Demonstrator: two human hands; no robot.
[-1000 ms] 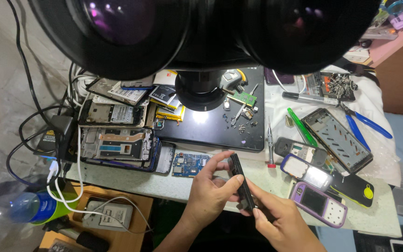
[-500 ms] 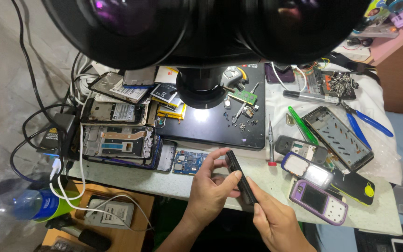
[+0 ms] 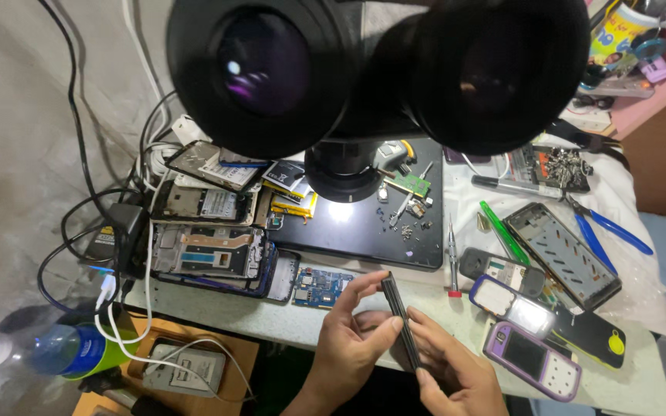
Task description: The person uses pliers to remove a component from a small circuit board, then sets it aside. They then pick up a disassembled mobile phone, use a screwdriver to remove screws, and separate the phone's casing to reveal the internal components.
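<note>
My left hand point(image 3: 351, 339) and my right hand point(image 3: 449, 370) together hold a thin dark phone point(image 3: 397, 308) edge-on, just over the near edge of the white table point(image 3: 217, 304). The left thumb and fingers pinch its upper part; the right fingers grip its lower part. A small blue circuit board point(image 3: 319, 286) lies just left of the left hand. Above the hands, the black eyepieces of a microscope point(image 3: 379, 69) fill the top of the view over a black work mat point(image 3: 364, 227).
Several opened phones point(image 3: 206, 250) are stacked at the left among tangled cables. At the right lie a purple keypad phone point(image 3: 532, 360), a phone frame point(image 3: 563, 254), blue-handled pliers point(image 3: 607, 227), a green tool and a red-tipped screwdriver point(image 3: 452, 266). A plastic bottle point(image 3: 48, 350) sits lower left.
Both hands have stayed together on the phone, shifting slightly right and down in the view; the camera has tilted a little, so the microscope eyepieces cover more of the top.
</note>
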